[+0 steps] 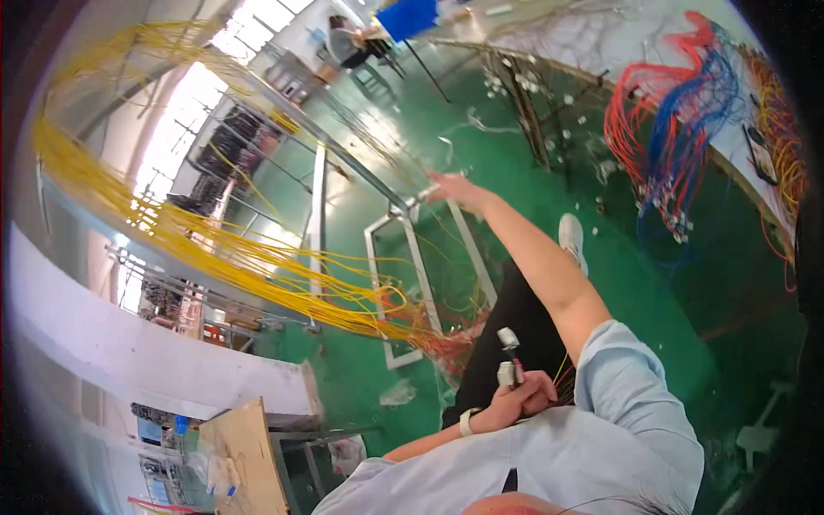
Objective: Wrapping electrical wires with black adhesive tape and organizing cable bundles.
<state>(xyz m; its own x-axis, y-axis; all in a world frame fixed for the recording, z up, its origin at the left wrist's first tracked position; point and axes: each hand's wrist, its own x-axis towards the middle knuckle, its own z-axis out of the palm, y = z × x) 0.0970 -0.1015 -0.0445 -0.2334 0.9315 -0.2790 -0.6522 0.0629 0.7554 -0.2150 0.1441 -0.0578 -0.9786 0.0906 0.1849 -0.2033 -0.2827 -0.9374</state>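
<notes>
My left hand, with a pale band at its wrist, is closed in front of my body. It grips wires with white plug connectors; one more white connector sticks up above the fingers on a dark lead. Thin red and yellow wires hang beside that hand. Stretched out forward, my right hand has its fingers extended and apart at the end of a metal rack rail. Thin pale wires run along the rail toward its fingertips; whether they touch is too small to tell.
Long yellow wires drape over the rack at left, ending in a reddish tangle. A metal frame stands on the green floor. Red wires and blue wires hang off the right-hand table. A person sits far off.
</notes>
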